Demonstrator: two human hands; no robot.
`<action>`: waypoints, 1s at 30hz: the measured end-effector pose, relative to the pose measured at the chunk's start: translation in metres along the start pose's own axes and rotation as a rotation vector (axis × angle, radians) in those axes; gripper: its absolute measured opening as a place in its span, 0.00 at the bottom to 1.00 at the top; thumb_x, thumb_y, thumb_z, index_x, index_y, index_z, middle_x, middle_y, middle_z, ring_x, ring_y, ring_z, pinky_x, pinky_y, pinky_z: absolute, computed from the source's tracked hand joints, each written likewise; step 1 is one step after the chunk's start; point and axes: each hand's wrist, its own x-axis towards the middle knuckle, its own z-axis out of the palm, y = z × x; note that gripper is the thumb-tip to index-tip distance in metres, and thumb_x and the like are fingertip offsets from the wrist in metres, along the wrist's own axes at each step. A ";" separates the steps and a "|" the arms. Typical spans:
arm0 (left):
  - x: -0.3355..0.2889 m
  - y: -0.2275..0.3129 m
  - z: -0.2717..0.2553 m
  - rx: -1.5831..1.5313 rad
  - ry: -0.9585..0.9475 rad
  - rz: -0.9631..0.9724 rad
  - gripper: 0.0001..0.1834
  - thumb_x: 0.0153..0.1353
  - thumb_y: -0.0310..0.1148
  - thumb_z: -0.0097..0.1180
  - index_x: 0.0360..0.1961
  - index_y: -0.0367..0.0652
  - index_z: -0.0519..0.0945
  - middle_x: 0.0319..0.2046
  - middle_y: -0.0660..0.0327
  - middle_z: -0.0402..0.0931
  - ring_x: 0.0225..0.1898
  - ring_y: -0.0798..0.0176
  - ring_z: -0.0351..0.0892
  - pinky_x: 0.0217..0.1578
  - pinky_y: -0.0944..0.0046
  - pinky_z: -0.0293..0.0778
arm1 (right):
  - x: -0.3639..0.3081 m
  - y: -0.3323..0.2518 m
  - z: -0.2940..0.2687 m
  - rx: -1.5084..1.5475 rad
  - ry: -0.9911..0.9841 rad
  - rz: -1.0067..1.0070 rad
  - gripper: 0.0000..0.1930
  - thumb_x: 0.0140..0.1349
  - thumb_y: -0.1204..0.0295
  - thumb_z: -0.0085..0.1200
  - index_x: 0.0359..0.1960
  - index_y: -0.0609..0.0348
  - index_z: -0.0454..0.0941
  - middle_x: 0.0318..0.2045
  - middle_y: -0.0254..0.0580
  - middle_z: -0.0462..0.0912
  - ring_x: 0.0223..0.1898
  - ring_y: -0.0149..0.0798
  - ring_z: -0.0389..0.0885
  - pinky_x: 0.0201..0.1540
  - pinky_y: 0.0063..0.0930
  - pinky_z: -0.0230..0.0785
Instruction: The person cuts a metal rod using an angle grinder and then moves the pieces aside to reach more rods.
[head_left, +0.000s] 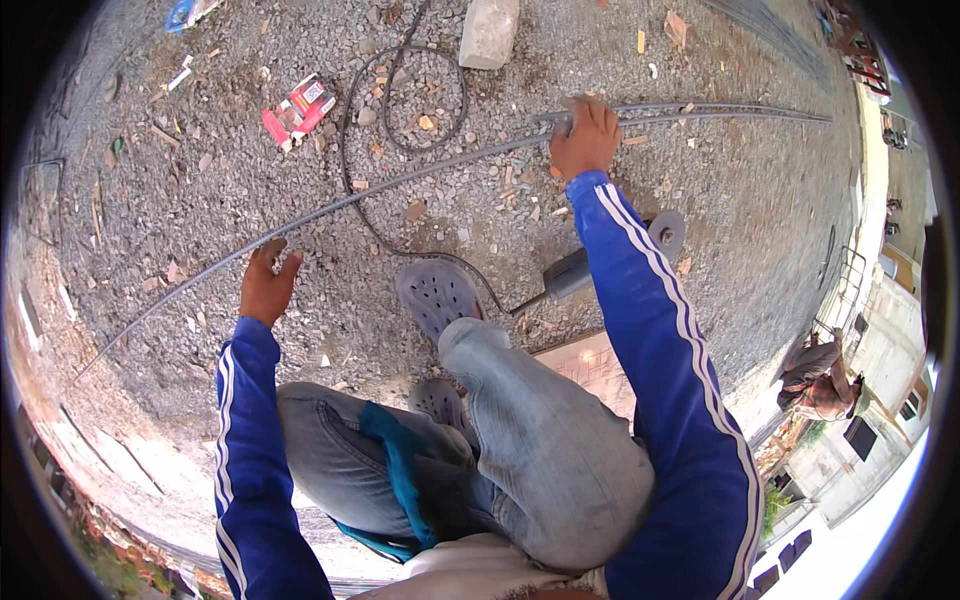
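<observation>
A long thin metal rod [400, 180] runs in a shallow curve across the gravel in front of me. My right hand [587, 138] is closed over it, right of the middle. Beside that hand, a second rod [720, 106] lies nearly parallel to the first and reaches toward the far right. My left hand [268, 283] is at the rod's left stretch, thumb apart and fingertips at the rod; whether they touch it is unclear. An angle grinder [568, 272] with a grey disc [667, 232] rests on the ground under my right forearm, which hides its middle.
The grinder's dark cable [345, 130] loops across the gravel and passes under the rod. A concrete block [489, 33] and a torn red box [300, 110] lie beyond. A flat board [590, 368] is beside my right knee. Another person [822, 385] is at the far right.
</observation>
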 end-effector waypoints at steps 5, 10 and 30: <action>0.014 0.008 0.012 0.189 0.120 0.045 0.26 0.60 0.48 0.60 0.54 0.43 0.77 0.50 0.51 0.75 0.55 0.44 0.72 0.53 0.48 0.68 | 0.020 0.009 0.020 0.364 -0.203 0.102 0.15 0.52 0.72 0.55 0.43 0.52 0.80 0.46 0.42 0.78 0.52 0.50 0.74 0.56 0.49 0.64; 0.028 0.017 0.015 0.404 0.144 0.075 0.25 0.59 0.49 0.61 0.53 0.47 0.77 0.46 0.55 0.74 0.52 0.46 0.72 0.51 0.46 0.66 | 0.043 0.024 0.017 0.061 -0.504 -0.171 0.14 0.55 0.70 0.56 0.45 0.48 0.80 0.46 0.40 0.79 0.52 0.48 0.75 0.57 0.48 0.64; 0.038 0.015 0.018 0.264 0.156 0.153 0.18 0.57 0.44 0.64 0.41 0.42 0.78 0.41 0.53 0.78 0.46 0.44 0.76 0.48 0.47 0.69 | 0.120 -0.083 0.022 0.324 -0.424 0.302 0.47 0.46 0.41 0.62 0.57 0.73 0.69 0.52 0.64 0.78 0.53 0.57 0.79 0.58 0.41 0.69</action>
